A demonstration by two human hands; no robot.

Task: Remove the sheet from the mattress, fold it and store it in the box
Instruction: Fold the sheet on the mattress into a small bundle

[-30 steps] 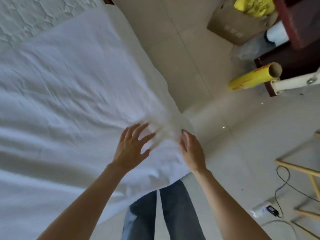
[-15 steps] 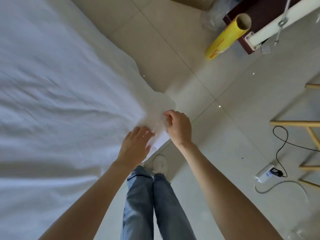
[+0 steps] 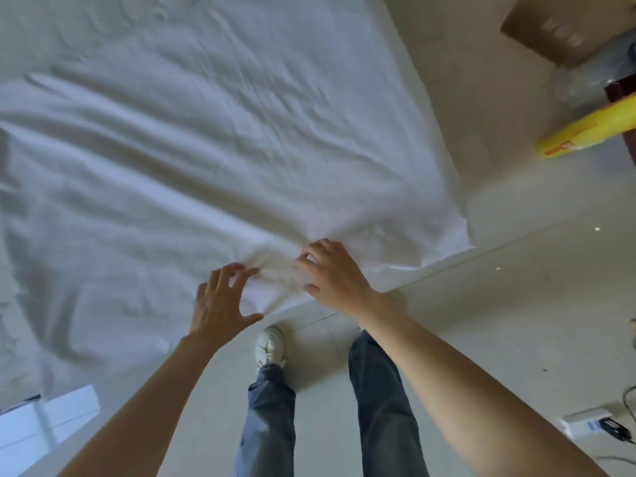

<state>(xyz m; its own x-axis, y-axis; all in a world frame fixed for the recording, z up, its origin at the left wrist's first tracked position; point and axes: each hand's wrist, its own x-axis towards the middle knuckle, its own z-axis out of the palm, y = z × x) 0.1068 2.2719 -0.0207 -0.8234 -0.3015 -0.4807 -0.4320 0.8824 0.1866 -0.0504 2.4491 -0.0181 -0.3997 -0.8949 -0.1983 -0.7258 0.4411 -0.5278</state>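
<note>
Sheet (image 3: pixel 206 139) spread wide, rumpled, near edge bunched over floor (image 3: pixel 499 304). Right hand (image 3: pixel 335 275) gripping bunched edge, fingers curled into cloth. Left hand (image 3: pixel 220 301) just beside, fingers spread and relaxed, fingertips touching cloth. Yellow roll (image 3: pixel 585 134) far right.

Nothing can be read — the yellow roll (image 3: pixel 585 132) bears an orange label patch with blurred marks, and the cardboard box (image 3: pixel 557 32) shows pale printed shapes, too smeared to make out.
</note>
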